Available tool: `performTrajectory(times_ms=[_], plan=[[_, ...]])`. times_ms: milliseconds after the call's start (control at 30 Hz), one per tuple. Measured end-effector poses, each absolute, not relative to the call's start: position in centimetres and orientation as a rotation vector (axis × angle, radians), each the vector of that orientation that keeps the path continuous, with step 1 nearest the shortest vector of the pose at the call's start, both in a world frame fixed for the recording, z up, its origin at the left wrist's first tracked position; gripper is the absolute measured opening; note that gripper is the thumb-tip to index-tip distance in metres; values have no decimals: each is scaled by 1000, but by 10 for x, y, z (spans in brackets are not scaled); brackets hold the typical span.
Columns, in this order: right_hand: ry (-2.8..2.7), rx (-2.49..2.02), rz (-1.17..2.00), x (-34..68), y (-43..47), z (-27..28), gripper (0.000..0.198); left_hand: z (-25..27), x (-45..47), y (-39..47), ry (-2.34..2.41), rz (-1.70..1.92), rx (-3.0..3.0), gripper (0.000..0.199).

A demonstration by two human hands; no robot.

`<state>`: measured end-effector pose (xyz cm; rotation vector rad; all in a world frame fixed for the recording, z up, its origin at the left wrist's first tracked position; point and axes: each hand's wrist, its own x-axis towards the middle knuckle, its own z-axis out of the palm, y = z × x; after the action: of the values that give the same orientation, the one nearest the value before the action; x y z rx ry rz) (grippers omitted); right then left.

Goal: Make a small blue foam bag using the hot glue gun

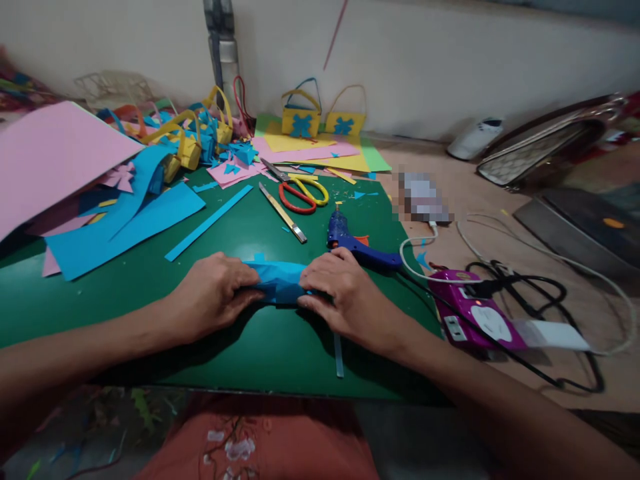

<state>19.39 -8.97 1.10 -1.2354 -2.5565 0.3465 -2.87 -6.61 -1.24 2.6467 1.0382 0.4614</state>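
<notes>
Head view: the bare left hand (pixel 217 293) and bare right hand (pixel 346 290) pinch opposite ends of a folded blue paper piece (pixel 281 283) between thumb and fingers. It is over the flat green tabletop (pixel 200 363).

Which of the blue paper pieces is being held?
The creased piece, one end in the left hand, the other in the right hand; the narrow strip and wide sheet lie untouched.

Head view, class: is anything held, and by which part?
The blue paper piece, its left end in the left hand, its right end in the right hand.
</notes>
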Motion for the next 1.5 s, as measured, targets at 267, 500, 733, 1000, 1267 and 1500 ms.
performTrajectory(times_ms=[267,500,733,1000,1267,1500], plan=[[-2552,-1362,461,190,-79,15,9,-6,-27,-64,1067,444,2720,19],[-2475,-1462,435,185,-81,14,14,-4,-24,-62,1159,422,2676,15],[-2409,-1489,477,185,-81,13,9,-6,-22,-63,1242,426,2620,19],[-2387,-1523,436,183,-82,12,13,-4,-21,-64,1266,486,2513,36],[-2388,-1529,453,182,-83,13,17,-8,-24,-65,1184,590,2493,31],[-2436,-1548,358,182,-84,13,17,-14,-28,-64,987,590,2680,23]])
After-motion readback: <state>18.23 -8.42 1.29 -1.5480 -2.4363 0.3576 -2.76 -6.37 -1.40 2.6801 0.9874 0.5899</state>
